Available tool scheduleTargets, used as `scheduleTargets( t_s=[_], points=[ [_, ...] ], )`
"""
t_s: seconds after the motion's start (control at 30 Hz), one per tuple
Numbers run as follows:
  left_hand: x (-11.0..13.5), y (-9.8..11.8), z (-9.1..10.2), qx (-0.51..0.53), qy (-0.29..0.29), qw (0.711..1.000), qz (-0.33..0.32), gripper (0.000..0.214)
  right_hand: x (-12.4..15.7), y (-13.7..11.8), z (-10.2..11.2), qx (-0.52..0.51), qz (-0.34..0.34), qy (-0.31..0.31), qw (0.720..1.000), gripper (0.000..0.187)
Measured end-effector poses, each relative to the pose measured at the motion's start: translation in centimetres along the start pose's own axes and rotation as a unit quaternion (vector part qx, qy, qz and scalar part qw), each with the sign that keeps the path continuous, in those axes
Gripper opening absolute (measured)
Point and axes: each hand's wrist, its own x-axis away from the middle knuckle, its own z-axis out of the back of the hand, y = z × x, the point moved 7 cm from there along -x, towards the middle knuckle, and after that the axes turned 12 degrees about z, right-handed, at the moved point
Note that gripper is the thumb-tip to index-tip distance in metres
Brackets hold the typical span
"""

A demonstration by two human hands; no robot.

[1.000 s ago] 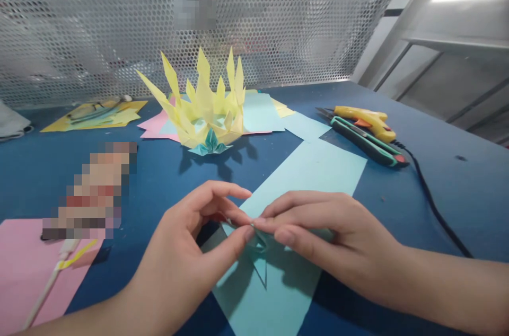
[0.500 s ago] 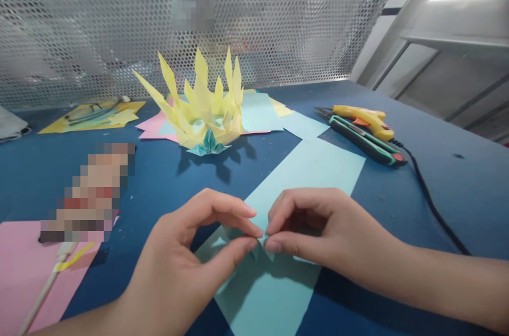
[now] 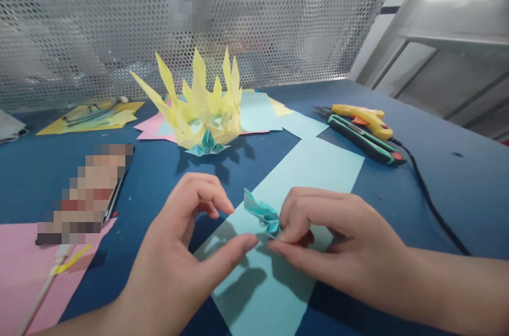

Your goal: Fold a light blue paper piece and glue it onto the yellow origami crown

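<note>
Between thumb and fingers, my right hand [image 3: 330, 230] pinches a small folded teal paper piece [image 3: 264, 213], its pointed end angled up to the left. My left hand [image 3: 186, 240] is just left of it, thumb and fingers apart with nothing between them. Both hands are above a light blue paper sheet [image 3: 314, 166] on the blue table. Farther back stands a yellow folded-paper crown [image 3: 202, 108] with tall spikes. A teal paper ornament [image 3: 208, 144] sits at the crown's front base.
A yellow glue gun [image 3: 368, 118] and a green-black utility knife [image 3: 361, 140] lie at the right, with a black cord [image 3: 429, 193]. At left are a blurred phone [image 3: 91, 187] with a white cable and pink paper [image 3: 27, 262]. A perforated metal panel [image 3: 278, 18] rises behind.
My left thumb and fingers have parted and come off the folded paper. My right hand has tilted it, so its folded teal side now shows.
</note>
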Motion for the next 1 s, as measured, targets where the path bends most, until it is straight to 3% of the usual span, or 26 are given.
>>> scheduleTargets(
  t_s=[0.07,0.13,0.23,0.37,0.47,0.57,0.67,0.77,0.9,1.0],
  points=[
    [-0.2,-0.2,-0.5,0.004,-0.035,0.999,0.019,0.019,0.1,0.0,0.1,0.012,0.006,0.009,1.000,0.024],
    [-0.2,-0.3,-1.6,0.005,-0.106,0.994,0.040,0.011,0.1,0.2,0.1,0.018,0.004,0.008,1.000,0.023],
    [-0.1,-0.6,-2.6,0.001,-0.170,0.983,0.069,0.013,0.1,0.2,-0.2,0.009,0.008,-0.015,1.000,0.014],
    [-0.3,-0.9,-2.6,-0.017,-0.163,0.981,0.105,0.014,0.2,-0.4,-0.5,0.002,0.049,-0.047,0.998,0.005],
    [-0.7,-0.7,-2.1,0.011,-0.134,0.983,0.122,0.014,0.1,-0.4,0.5,0.024,0.048,0.013,0.998,0.009],
    [-1.0,-0.8,-1.6,0.060,-0.101,0.983,0.143,0.015,0.2,0.8,1.5,0.059,-0.021,0.072,0.995,0.016],
    [-1.0,-1.1,-1.3,0.089,-0.089,0.980,0.153,0.016,0.2,2.3,0.9,0.029,-0.114,0.021,0.993,0.021],
    [-0.9,-1.4,-1.3,0.099,-0.090,0.978,0.159,0.016,0.1,2.7,0.3,-0.029,-0.138,-0.018,0.990,0.017],
    [-0.9,-1.6,-1.2,0.132,-0.086,0.973,0.167,0.012,0.2,3.1,-0.2,-0.109,-0.176,-0.034,0.978,0.021],
    [-1.0,-1.6,-1.2,0.189,-0.091,0.962,0.174,0.011,0.4,3.6,-0.2,-0.162,-0.215,-0.008,0.963,0.029]
  ],
)
